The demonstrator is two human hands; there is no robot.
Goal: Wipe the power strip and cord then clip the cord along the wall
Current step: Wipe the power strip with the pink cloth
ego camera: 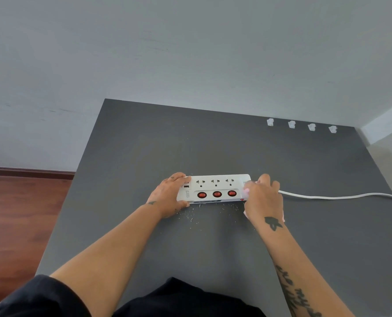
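white power strip (214, 188) lying mid grey table (126, 156), your left hand (168, 195) gripping its left end, your right hand (264, 197) closed on what may be a pink cloth (246, 191) at its right end, cord (337, 197) trailing right, four clips (301, 126) near the wall

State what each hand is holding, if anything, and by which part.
The left hand grips the power strip by its left end. The right hand presses something pale pink, apparently a cloth, on its cord end.
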